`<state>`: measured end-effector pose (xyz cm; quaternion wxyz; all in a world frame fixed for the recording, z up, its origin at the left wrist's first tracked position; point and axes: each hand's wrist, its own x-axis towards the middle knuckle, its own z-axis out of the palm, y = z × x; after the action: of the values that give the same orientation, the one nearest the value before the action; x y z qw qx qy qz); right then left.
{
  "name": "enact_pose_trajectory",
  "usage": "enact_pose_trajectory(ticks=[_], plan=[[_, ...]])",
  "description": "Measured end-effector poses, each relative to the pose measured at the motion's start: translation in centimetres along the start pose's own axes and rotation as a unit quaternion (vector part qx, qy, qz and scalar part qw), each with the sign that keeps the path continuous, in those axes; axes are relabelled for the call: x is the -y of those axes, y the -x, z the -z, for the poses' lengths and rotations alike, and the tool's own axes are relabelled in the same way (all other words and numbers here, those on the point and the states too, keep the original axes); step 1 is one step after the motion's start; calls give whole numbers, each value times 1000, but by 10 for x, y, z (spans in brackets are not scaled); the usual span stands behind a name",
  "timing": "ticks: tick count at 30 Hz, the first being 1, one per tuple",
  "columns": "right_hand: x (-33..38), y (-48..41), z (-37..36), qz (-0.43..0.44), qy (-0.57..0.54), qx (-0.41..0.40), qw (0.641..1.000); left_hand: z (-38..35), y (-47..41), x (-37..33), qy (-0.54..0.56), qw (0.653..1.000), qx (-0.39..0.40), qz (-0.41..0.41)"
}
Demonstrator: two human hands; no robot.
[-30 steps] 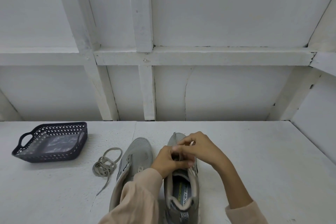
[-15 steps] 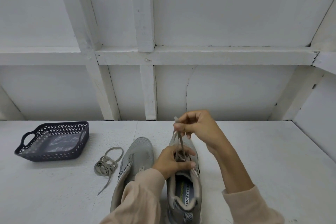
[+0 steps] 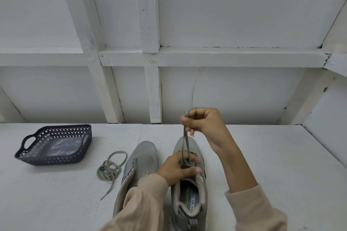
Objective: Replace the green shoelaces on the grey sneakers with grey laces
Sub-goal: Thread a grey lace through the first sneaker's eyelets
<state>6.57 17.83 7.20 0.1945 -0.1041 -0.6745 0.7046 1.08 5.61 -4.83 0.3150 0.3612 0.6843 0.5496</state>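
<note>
Grip state: right hand point(image 3: 204, 124) pinches the held lace point(image 3: 185, 142) between thumb and curled fingers, taut above the near sneaker point(image 3: 195, 146); left hand point(image 3: 176, 169) grips that sneaker at the eyelets, fingers curled; second sneaker point(image 3: 144, 155) stands just beside it; loose lace point(image 3: 109, 169) lies coiled on the table point(image 3: 262, 155), near the basket point(image 3: 56, 159).

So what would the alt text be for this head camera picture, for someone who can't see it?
A person's right hand pinches a lace, holding it taut above a grey sneaker that the left hand grips at its eyelets, on a white table. A second sneaker stands beside it, with a loose lace and a dark basket further left.
</note>
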Motion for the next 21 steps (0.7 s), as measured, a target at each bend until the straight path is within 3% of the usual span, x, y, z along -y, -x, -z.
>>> enact_pose_trajectory(ticks=[6, 11, 17, 21], plan=[[6, -5, 7, 22, 8, -18, 1000, 7, 2, -19, -32, 997, 68, 9], [6, -4, 12, 12, 58, -35, 998, 18, -8, -58, 110, 991, -61, -34], [10, -8, 12, 17, 71, -67, 995, 24, -17, -89, 127, 979, -138, -78], [12, -8, 17, 40, 48, -104, 993, 25, -15, -85, 173, 967, -176, -58]])
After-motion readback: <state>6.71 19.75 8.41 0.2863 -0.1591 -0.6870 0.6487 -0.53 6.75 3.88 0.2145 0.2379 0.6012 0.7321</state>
